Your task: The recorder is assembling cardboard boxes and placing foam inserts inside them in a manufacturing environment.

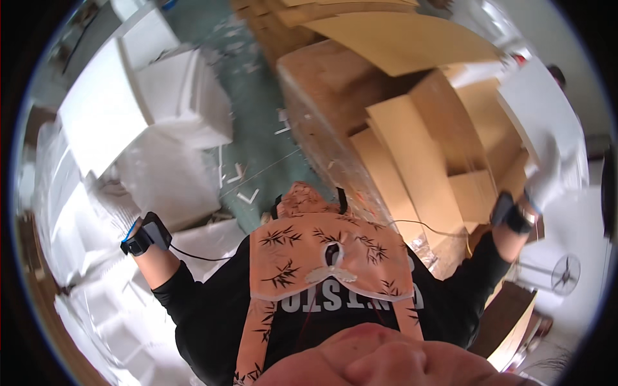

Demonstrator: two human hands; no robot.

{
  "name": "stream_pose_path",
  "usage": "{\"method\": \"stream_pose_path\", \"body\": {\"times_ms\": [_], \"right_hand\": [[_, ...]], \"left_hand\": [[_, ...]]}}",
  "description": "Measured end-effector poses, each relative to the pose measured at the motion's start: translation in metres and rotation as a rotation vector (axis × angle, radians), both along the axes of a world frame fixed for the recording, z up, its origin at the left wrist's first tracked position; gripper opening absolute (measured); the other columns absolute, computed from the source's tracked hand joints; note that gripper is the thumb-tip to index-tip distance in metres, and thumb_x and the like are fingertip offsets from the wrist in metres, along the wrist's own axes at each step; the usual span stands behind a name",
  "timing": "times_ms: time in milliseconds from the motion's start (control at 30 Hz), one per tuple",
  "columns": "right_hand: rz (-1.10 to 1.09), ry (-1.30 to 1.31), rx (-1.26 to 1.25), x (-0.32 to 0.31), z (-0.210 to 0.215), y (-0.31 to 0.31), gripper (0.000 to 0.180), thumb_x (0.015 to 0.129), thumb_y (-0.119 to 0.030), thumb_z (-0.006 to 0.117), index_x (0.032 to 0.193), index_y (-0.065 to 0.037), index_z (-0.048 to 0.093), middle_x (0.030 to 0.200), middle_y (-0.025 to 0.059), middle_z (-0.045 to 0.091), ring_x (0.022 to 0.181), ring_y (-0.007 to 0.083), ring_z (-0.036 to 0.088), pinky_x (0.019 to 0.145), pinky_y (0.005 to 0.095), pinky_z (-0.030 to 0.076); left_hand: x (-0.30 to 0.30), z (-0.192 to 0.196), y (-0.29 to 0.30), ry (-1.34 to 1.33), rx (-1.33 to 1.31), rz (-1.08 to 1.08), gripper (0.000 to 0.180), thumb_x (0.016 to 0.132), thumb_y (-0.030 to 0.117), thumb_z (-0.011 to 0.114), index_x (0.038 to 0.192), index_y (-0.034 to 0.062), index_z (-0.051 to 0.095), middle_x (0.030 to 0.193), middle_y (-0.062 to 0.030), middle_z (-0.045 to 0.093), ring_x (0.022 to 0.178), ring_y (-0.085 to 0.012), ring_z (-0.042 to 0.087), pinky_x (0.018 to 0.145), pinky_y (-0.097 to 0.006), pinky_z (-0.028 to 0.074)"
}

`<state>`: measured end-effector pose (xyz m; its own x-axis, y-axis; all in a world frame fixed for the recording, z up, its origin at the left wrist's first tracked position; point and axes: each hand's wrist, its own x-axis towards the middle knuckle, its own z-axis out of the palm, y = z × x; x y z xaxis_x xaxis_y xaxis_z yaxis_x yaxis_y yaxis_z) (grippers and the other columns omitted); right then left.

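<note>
My left hand (114,204), in a white knit glove, is at the lower edge of a white foam-like board (103,112) on the left. It appears to grip that edge, though the fingertips are partly hidden. On the far right, my right hand (546,177), also gloved in white and blurred, lies against the lower part of another white board (541,96). Its thumb points up along the face, and the other fingers are hard to make out. Each wrist wears a black strap with a small dark device.
White foam blocks (187,90) and plastic-wrapped white pieces (167,174) stand on the left. Ahead to the right is a large carton (328,96) with brown cardboard sheets (412,161). White scraps (248,196) litter the green floor (257,148). A fan (566,275) stands at right.
</note>
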<state>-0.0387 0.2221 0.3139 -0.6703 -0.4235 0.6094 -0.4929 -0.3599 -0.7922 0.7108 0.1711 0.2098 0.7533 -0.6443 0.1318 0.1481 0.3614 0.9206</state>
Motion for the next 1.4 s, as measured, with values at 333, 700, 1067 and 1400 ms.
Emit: {"method": "stream_pose_path", "body": {"times_ms": [333,700,1067,1400], "right_hand": [[-0.189,0.553,1.111,-0.008,-0.036,-0.132,0.08,0.083,-0.057,0.062,0.146,-0.01,0.046,0.133,0.0257,0.06,0.126,0.0395,0.057,0.106,0.0454,0.043],[0.266,0.919,1.046,0.103,-0.066,-0.155,0.043,0.099,-0.037,0.048,0.128,-0.008,0.06,0.129,0.0156,0.062,0.122,0.0316,0.057,0.103,0.0388,0.043],[0.218,0.475,0.851,0.039,-0.109,-0.064,0.032,0.099,-0.032,0.055,0.119,-0.009,0.065,0.119,0.0093,0.067,0.111,0.0248,0.062,0.093,0.0339,0.05],[-0.198,0.67,1.168,0.035,0.018,0.131,0.042,0.091,-0.012,0.056,0.133,-0.009,0.062,0.12,0.0144,0.069,0.112,0.0281,0.067,0.098,0.0363,0.051]], "left_hand": [[-0.224,0.034,-0.085,0.517,0.039,-0.974,0.031,0.098,0.022,0.057,0.121,0.0019,0.058,0.115,-0.0115,0.068,0.104,-0.022,0.068,0.089,-0.037,0.061],[-0.368,0.034,-0.109,0.883,0.228,-1.829,0.028,0.099,0.025,0.057,0.113,0.0005,0.055,0.101,-0.0115,0.063,0.082,-0.0237,0.061,0.075,-0.038,0.056],[-0.463,-0.01,-0.146,0.503,0.529,-2.036,0.022,0.102,0.028,0.053,0.115,0.0118,0.058,0.101,-0.0038,0.064,0.086,-0.0137,0.061,0.065,-0.029,0.048],[-0.462,0.008,-0.129,0.553,0.603,-2.09,0.027,0.101,0.026,0.053,0.12,0.0064,0.058,0.109,-0.0068,0.064,0.09,-0.0168,0.061,0.069,-0.029,0.048]]}}
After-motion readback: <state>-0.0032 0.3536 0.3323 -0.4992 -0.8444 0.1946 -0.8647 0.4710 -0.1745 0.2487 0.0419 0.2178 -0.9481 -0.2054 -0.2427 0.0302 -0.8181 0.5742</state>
